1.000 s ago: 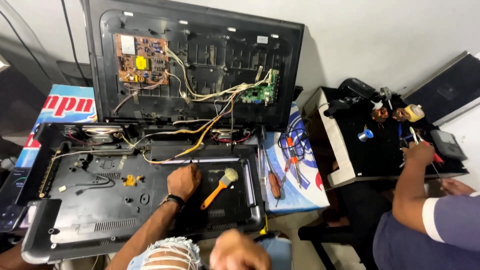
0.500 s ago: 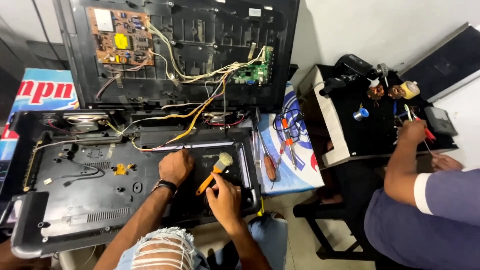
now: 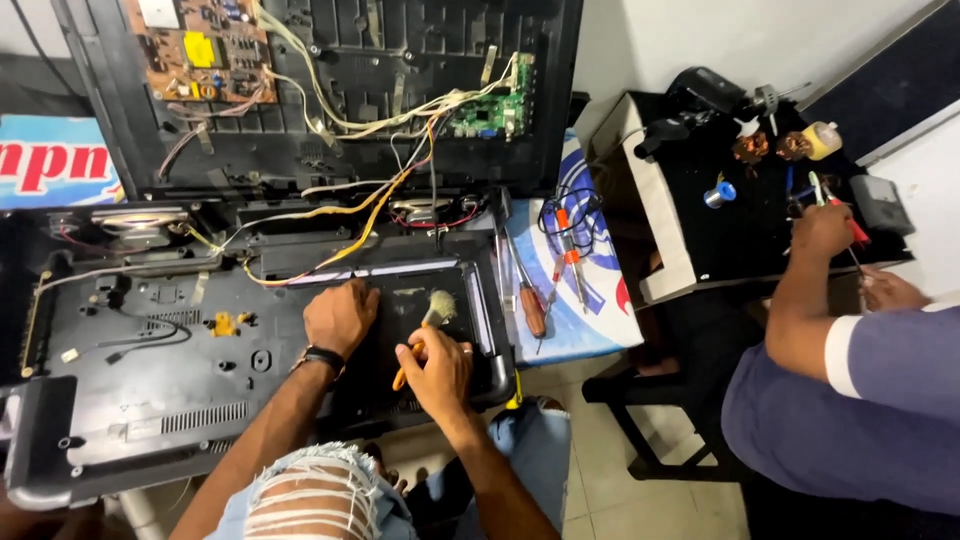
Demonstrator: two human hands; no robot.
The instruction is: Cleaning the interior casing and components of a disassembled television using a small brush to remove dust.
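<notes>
Even, soft light fills the room, brightest on the white wall (image 3: 760, 40) at the upper right. Shadows are faint, pooling under the black stool (image 3: 690, 420). The dark plastic back cover (image 3: 180, 400) shows dull sheen but no hard glare. Detail is slightly soft throughout, and straight lines bow near the frame's edges from the wide lens.

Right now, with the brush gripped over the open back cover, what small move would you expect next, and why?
Probably a short sweep of the brush across the black back cover. The right hand grips its orange handle with the bristles tipped onto the panel, and the left hand lies flat beside it, steadying the cover.
</notes>
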